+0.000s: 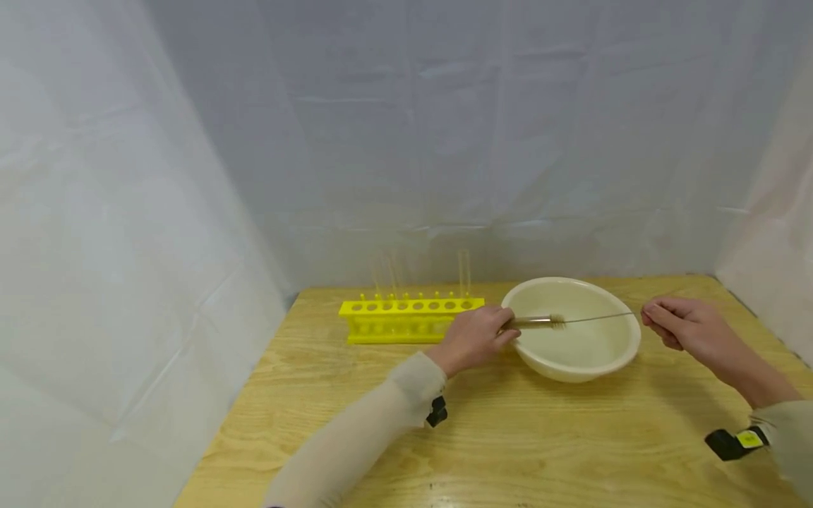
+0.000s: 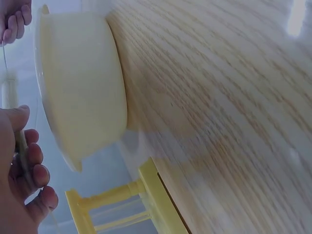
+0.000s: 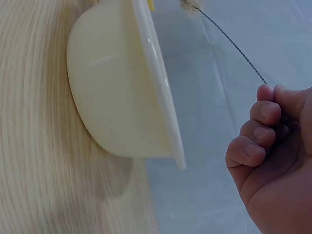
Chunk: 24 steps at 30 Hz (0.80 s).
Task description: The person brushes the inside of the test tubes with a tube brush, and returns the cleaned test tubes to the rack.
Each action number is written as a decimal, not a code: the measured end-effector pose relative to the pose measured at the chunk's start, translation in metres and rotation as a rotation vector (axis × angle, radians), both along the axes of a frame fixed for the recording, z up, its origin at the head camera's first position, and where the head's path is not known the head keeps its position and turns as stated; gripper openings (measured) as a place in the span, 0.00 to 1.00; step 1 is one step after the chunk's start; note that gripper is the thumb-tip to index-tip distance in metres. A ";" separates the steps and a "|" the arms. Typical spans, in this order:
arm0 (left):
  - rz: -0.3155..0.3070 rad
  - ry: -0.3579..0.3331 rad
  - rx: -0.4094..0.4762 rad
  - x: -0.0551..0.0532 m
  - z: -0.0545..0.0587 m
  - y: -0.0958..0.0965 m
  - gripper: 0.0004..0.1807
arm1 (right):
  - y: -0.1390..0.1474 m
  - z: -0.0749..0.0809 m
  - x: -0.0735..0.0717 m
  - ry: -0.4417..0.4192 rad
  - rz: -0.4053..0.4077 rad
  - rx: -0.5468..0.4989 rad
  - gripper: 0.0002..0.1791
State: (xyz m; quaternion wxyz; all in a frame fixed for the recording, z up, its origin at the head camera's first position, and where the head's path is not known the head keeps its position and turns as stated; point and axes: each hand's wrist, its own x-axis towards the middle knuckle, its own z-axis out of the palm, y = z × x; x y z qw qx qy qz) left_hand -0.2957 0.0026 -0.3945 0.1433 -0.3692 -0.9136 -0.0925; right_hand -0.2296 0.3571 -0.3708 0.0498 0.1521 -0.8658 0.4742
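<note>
My left hand (image 1: 476, 336) grips a glass test tube (image 1: 532, 323), which lies level over the left side of a cream bowl (image 1: 574, 371). The tube's mouth points right. Bristles of a test tube brush (image 1: 557, 322) show at that mouth, part of them inside the glass. From there its thin twisted wire (image 3: 234, 45) runs right, slightly bent, to my right hand (image 1: 692, 331). Thumb and index finger pinch the wire's end just beyond the bowl's right rim, with the other fingers curled in. The left fingers hide the tube's closed end in the head view.
Left of the bowl stands a yellow test tube rack (image 1: 413, 306) with several clear tubes upright in it, among them a tube (image 1: 464, 271) near its right end. A wooden table (image 1: 508, 444) bears everything. White sheeting (image 1: 406, 141) hangs behind and at both sides.
</note>
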 end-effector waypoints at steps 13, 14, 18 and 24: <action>-0.022 0.002 -0.007 0.005 0.004 0.017 0.13 | -0.045 -0.008 -0.009 -0.026 0.099 0.024 0.22; -0.025 -0.002 -0.007 0.006 0.004 0.020 0.13 | -0.050 -0.008 -0.010 -0.032 0.108 0.021 0.22; -0.012 0.006 -0.014 0.008 0.004 0.024 0.14 | -0.066 -0.010 -0.012 -0.029 0.123 0.005 0.22; 0.003 0.006 -0.005 0.009 0.004 0.025 0.14 | -0.075 -0.011 -0.015 0.006 0.132 -0.012 0.21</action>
